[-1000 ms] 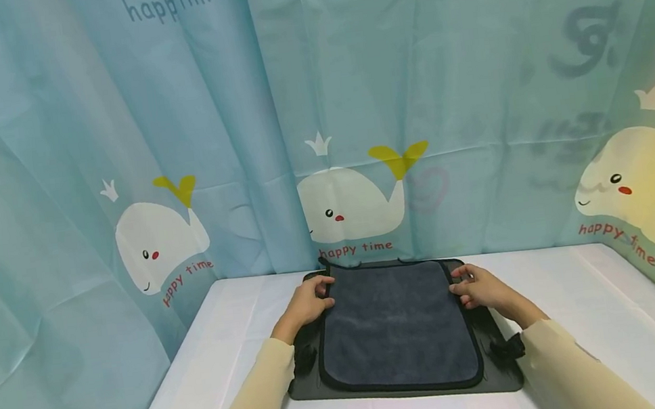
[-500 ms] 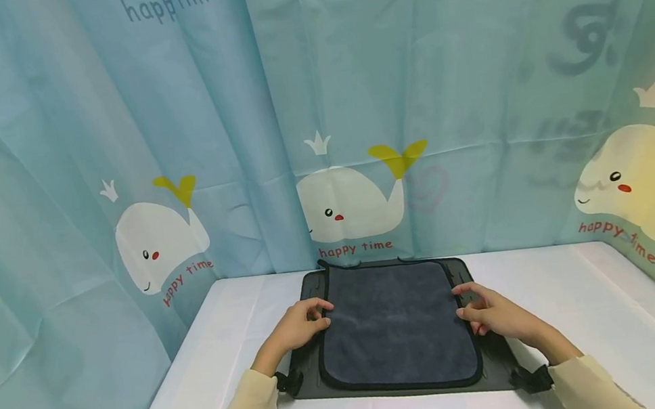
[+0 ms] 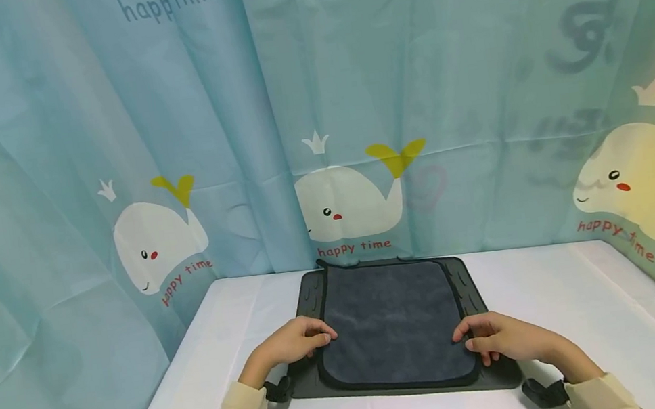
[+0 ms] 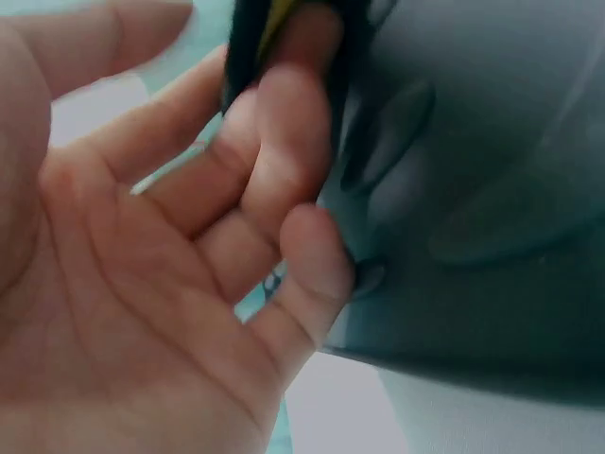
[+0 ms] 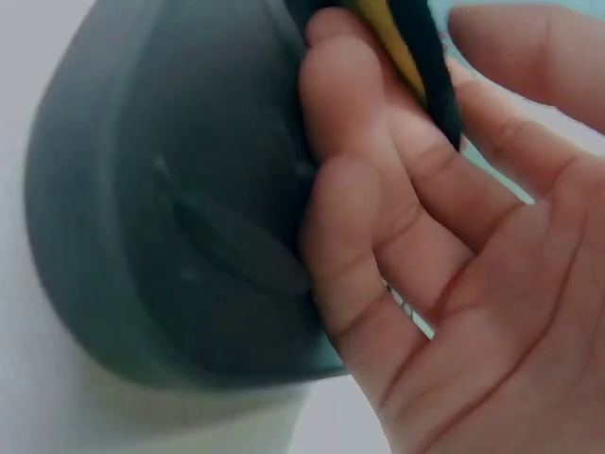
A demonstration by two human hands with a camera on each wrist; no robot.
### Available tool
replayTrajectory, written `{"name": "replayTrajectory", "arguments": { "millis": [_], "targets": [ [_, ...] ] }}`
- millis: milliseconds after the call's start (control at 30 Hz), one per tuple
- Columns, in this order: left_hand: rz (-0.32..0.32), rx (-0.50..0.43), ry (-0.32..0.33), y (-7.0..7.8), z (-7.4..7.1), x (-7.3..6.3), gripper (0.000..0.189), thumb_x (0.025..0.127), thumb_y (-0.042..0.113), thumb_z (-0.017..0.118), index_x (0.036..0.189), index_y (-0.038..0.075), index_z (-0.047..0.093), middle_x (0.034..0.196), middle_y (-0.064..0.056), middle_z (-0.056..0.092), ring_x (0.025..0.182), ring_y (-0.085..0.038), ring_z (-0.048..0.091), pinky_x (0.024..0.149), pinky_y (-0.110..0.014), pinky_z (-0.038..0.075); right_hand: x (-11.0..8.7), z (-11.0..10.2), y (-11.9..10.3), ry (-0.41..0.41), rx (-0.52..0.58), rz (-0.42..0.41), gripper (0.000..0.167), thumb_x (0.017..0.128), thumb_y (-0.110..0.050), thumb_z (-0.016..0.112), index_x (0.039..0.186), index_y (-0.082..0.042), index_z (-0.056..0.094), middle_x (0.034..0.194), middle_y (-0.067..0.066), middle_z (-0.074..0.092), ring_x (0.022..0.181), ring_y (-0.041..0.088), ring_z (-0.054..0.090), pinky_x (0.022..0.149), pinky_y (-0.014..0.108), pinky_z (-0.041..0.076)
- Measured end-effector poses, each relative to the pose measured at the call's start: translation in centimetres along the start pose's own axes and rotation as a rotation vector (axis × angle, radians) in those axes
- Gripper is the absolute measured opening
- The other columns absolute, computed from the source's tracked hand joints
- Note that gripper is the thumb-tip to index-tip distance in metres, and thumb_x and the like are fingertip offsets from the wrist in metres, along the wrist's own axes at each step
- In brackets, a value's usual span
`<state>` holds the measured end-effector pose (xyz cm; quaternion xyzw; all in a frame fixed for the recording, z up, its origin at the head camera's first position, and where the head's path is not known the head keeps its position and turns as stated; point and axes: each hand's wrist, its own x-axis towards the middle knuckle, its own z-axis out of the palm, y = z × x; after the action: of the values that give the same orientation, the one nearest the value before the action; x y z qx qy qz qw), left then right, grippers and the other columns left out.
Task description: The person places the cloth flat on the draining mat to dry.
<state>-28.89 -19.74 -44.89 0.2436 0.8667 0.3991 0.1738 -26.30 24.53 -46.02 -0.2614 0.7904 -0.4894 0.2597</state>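
A dark grey cloth (image 3: 391,319) with black trim lies on a slightly larger dark grey, ridged mat (image 3: 319,386) on the white table. My left hand (image 3: 290,341) is at the cloth's left edge; in the left wrist view its fingers curl around the lifted black border, which shows a strip of yellow underside. At the opposite edge, lower down, my right hand (image 3: 506,337) has its fingers curled about the border likewise, as the right wrist view shows. Both thumbs stand a little off the border in the wrist views. The far left corner of the cloth sticks up.
A blue-green curtain (image 3: 344,93) printed with white whales hangs behind and beside the white table (image 3: 566,298). The mat's far edge lies close to the curtain. Black straps (image 3: 547,394) are on both wrists.
Both hands have slid toward the person along the cloth's side edges, the right one farther. Cloth and mat have stayed in place.
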Motion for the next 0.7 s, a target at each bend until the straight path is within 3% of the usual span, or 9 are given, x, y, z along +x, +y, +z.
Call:
{"name": "replayTrajectory", "arguments": {
  "millis": [133,300,400,500,700],
  "targets": [
    [0.010,-0.039,-0.037,-0.04,-0.28,-0.18,0.026,0.105,0.014,0.055,0.117,0.003,0.074,0.112,-0.013,0.073,0.073,-0.015,0.055,0.067,-0.029,0.050,-0.20,-0.14,0.24,-0.005,0.013,-0.002,0.029,0.105,-0.014,0.055,0.126,0.003,0.062,0.090,0.006,0.063,0.075,0.016,0.064,0.066,0.028,0.051],
    [-0.015,-0.098,-0.059,-0.23,-0.31,-0.15,0.022,0.099,0.010,0.064,0.116,0.000,0.074,0.083,-0.007,0.071,0.068,-0.012,0.054,0.065,-0.026,0.048,-0.19,0.02,0.22,0.010,0.012,-0.002,0.026,0.101,-0.012,0.062,0.121,0.005,0.063,0.083,0.002,0.061,0.072,0.012,0.063,0.065,0.026,0.052],
    [-0.030,-0.143,-0.067,-0.41,-0.31,-0.05,0.022,0.098,0.008,0.066,0.117,-0.001,0.074,0.066,-0.003,0.061,0.064,-0.010,0.052,0.063,-0.024,0.047,-0.25,0.03,0.22,0.021,0.010,-0.006,0.025,0.100,-0.012,0.064,0.118,0.006,0.064,0.080,0.000,0.060,0.070,0.010,0.061,0.064,0.026,0.052],
    [-0.049,-0.167,-0.061,-0.52,-0.43,0.03,0.022,0.097,0.008,0.066,0.116,0.000,0.075,0.065,0.004,0.058,0.062,-0.009,0.048,0.061,-0.023,0.044,-0.39,-0.06,0.26,0.038,0.003,-0.010,0.025,0.100,-0.012,0.064,0.117,0.006,0.064,0.079,-0.002,0.061,0.068,0.009,0.060,0.063,0.026,0.053],
    [-0.074,-0.185,-0.052,-0.42,-0.72,-0.22,0.023,0.096,0.009,0.066,0.115,-0.001,0.075,0.066,0.006,0.058,0.058,-0.009,0.044,0.059,-0.023,0.040,-0.50,-0.16,0.12,0.068,0.022,0.027,0.026,0.099,-0.013,0.065,0.116,0.006,0.065,0.079,-0.001,0.060,0.066,0.009,0.058,0.060,0.026,0.051]
  ]
}}
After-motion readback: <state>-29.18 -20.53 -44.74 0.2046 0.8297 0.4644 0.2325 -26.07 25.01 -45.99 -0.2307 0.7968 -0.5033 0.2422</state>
